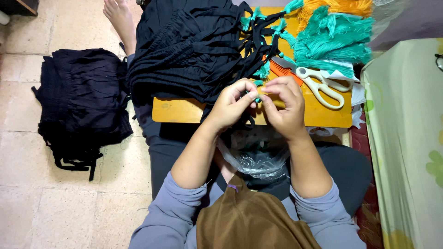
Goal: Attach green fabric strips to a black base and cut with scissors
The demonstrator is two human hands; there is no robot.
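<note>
Both hands are up over the front edge of the wooden board [184,110], a smooth yellow-orange slab lying across the person's lap. The left hand [230,105] is curled tight, fingertips pinching a black drawstring [247,121] with a small teal tassel [257,83] at its end. The right hand [285,105] is closed in too, fingers bunched against the left ones on that same tassel, right above the board's edge. What exactly sits between the fingertips is hidden by the knuckles.

Behind the hands, a big heap of black garments [184,46], soft and heavily gathered at elastic waists, spills over the board, with thin black cords fanning out, each tipped in teal. To the right lies a bundle of teal thread tassels [337,41], fluffy and stringy, and above it an orange bundle [341,7] cut off by the frame's top. Cream-handled scissors [323,85] lie flat on the board, their blade partly under the teal threads, beside an orange comb [282,71], half covered.

A crinkled clear plastic bag [254,159] sits in the lap, contents unreadable. On the tiled floor [55,193] to the left, a 2nd pile of black garments [83,99]. A bare foot [120,18] shows at the top, its owner out of view. A pale green floral cloth [406,138] runs down the right edge.
</note>
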